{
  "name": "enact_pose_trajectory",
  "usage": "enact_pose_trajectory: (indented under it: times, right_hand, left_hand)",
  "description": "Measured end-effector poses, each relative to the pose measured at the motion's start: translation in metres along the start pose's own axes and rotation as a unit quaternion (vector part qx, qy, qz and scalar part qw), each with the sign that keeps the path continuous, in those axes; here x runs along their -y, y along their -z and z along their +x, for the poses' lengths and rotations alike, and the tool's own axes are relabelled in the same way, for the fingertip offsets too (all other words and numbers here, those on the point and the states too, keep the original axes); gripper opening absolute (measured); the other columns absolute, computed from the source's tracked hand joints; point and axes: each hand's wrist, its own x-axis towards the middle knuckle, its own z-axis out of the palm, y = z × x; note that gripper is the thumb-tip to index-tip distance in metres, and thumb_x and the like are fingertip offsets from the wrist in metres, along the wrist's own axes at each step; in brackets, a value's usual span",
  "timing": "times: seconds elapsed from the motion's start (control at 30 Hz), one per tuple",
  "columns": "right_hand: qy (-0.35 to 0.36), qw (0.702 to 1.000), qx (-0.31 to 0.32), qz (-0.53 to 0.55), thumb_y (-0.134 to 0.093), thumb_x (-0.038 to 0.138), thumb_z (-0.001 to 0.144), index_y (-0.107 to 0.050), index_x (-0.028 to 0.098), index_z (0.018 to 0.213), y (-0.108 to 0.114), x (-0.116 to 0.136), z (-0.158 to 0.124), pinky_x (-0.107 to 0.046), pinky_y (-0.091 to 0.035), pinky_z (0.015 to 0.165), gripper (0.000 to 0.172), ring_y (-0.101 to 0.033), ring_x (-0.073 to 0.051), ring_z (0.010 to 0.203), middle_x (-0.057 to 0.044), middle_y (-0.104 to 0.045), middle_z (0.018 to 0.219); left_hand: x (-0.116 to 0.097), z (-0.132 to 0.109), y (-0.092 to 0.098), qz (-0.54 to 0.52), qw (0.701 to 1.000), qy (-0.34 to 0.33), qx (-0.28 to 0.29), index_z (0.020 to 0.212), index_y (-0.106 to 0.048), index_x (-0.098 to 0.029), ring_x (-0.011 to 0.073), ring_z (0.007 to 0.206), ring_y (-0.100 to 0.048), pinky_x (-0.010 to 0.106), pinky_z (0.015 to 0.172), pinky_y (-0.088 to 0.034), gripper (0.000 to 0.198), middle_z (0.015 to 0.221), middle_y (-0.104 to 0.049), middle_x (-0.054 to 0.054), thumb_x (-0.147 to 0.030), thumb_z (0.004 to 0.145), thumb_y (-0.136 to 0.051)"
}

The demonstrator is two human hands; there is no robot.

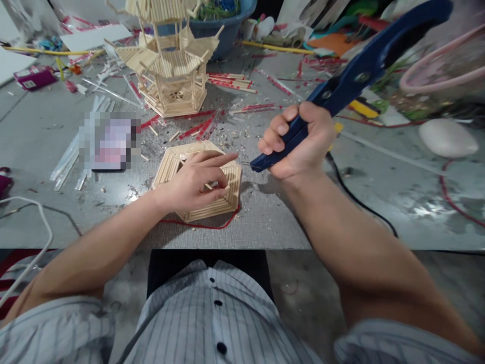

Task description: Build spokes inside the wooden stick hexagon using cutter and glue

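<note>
Striped shirt (212, 313) at the bottom edge, so the person is sitting right up against the table (265, 217) with both forearms reaching out over it. Far left, a white cable (36, 222) loops off the edge, and further in there's a loose bunch of clear sticks (68, 162) lying flat, near enough to grab, I'd guess. Behind those stands a tower (170, 65) made of wooden sticks. It's upright and well apart from the hands, probably parked there so it doesn't get knocked. In front of it the table is covered in red scraps and crumbs. Then the main bit: a flat six-sided frame (166, 169) of stacked sticks lies in the middle with a red wire (204, 226) curling out from under its near edge. The left hand (193, 184) sits on top of it. Its index finger is stretched straight out to the right, and the other fingers are curled down and pinched with the thumb on something pale at the inner rim. Could be a short stick or the frame itself, can't tell. Looks to me like that hand is there to pin the frame so it doesn't slide. Just beside it, the right hand (299, 144) is wrapped tight in a fist around a blue glue gun (359, 76). The gun's nozzle points down-left at the frame's right corner, close but not touching it. Its black cord (359, 202) trails off toward the near right. Far right, a white egg (449, 137) sits on its own.
</note>
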Motion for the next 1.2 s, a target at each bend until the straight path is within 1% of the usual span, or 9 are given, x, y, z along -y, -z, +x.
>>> enact_pose_trajectory:
  times: [0.17,0.27,0.4,0.47,0.57,0.67,0.77,0.87,1.2]
  right_hand:
    - [0.024,0.999,0.031,0.004,-0.047,0.044,0.079,-0.047,0.023,0.065,0.001,-0.002,-0.002,-0.025,-0.037,0.045,0.025,-0.036,-0.008,0.043,0.005,-0.040,0.057]
    - [0.046,0.999,0.012,0.004,-0.054,0.043,0.072,-0.053,0.024,0.072,0.005,-0.005,0.002,-0.033,-0.050,0.063,0.019,-0.052,-0.012,0.058,0.003,-0.050,0.068]
    - [0.134,0.984,-0.035,-0.114,-0.061,0.047,0.068,-0.051,0.028,0.076,0.018,-0.012,0.014,-0.043,-0.051,0.083,0.023,-0.060,-0.020,0.077,0.000,-0.057,0.080]
    - [0.203,0.940,-0.063,-0.267,-0.062,0.053,0.072,-0.050,0.029,0.083,0.029,-0.015,0.021,-0.046,-0.048,0.087,0.029,-0.061,-0.022,0.083,-0.003,-0.061,0.087]
    - [0.275,0.796,-0.029,-0.538,-0.060,0.064,0.075,-0.052,0.022,0.107,0.043,-0.019,0.029,-0.050,-0.041,0.098,0.055,-0.056,-0.028,0.108,-0.012,-0.061,0.111]
    - [0.218,0.669,0.020,-0.710,-0.060,0.069,0.074,-0.049,0.019,0.125,0.050,-0.021,0.031,-0.054,-0.037,0.101,0.073,-0.047,-0.036,0.123,-0.018,-0.055,0.126]
    - [0.144,0.589,0.055,-0.793,-0.055,0.071,0.078,-0.050,0.014,0.129,0.052,-0.023,0.029,-0.056,-0.038,0.097,0.077,-0.049,-0.040,0.120,-0.024,-0.055,0.123]
    - [0.111,0.553,0.085,-0.821,-0.051,0.071,0.080,-0.053,0.011,0.127,0.052,-0.026,0.029,-0.056,-0.038,0.094,0.076,-0.051,-0.041,0.116,-0.025,-0.056,0.120]
    - [0.066,0.532,0.108,-0.837,-0.055,0.069,0.079,-0.051,0.006,0.131,0.050,-0.029,0.029,-0.052,-0.038,0.095,0.082,-0.051,-0.042,0.117,-0.027,-0.054,0.122]
  left_hand:
    - [-0.004,0.001,0.001,-0.051,0.997,0.008,0.063,0.080,-0.065,-0.018,0.0279,0.125,-0.052,0.047,0.103,-0.038,0.017,0.127,-0.067,0.008,-0.029,0.086,-0.055]
    - [-0.004,0.002,0.001,-0.098,0.992,0.002,0.074,0.080,-0.065,-0.018,0.0247,0.115,-0.057,0.043,0.100,-0.041,0.015,0.111,-0.074,0.006,-0.028,0.086,-0.056]
    - [-0.003,0.002,0.004,-0.152,0.986,0.031,0.054,0.078,-0.066,-0.017,0.0160,0.091,-0.063,0.032,0.087,-0.047,0.016,0.091,-0.074,0.006,-0.030,0.085,-0.058]
    - [-0.001,0.001,0.007,-0.160,0.981,0.102,0.044,0.078,-0.065,-0.016,0.0120,0.075,-0.060,0.026,0.073,-0.047,0.016,0.078,-0.070,0.004,-0.029,0.083,-0.059]
    - [0.006,0.000,0.011,-0.169,0.965,0.197,0.046,0.078,-0.065,-0.014,0.0076,0.060,-0.052,0.021,0.058,-0.041,0.014,0.067,-0.064,0.000,-0.025,0.082,-0.057]
    - [0.011,0.000,0.013,-0.135,0.961,0.233,0.064,0.078,-0.068,-0.015,0.0065,0.056,-0.050,0.021,0.056,-0.038,0.015,0.062,-0.062,-0.002,-0.025,0.080,-0.058]
    - [0.012,0.001,0.012,-0.089,0.963,0.239,0.092,0.079,-0.073,-0.016,0.0076,0.058,-0.054,0.021,0.058,-0.039,0.016,0.065,-0.068,-0.001,-0.025,0.079,-0.060]
    - [0.010,0.002,0.009,-0.063,0.969,0.225,0.085,0.079,-0.075,-0.020,0.0092,0.061,-0.059,0.023,0.060,-0.042,0.015,0.070,-0.073,-0.001,-0.026,0.079,-0.061]
    - [0.003,0.004,0.003,-0.031,0.962,0.243,0.121,0.079,-0.077,-0.023,0.0117,0.066,-0.065,0.024,0.061,-0.043,0.015,0.072,-0.075,-0.003,-0.027,0.078,-0.063]
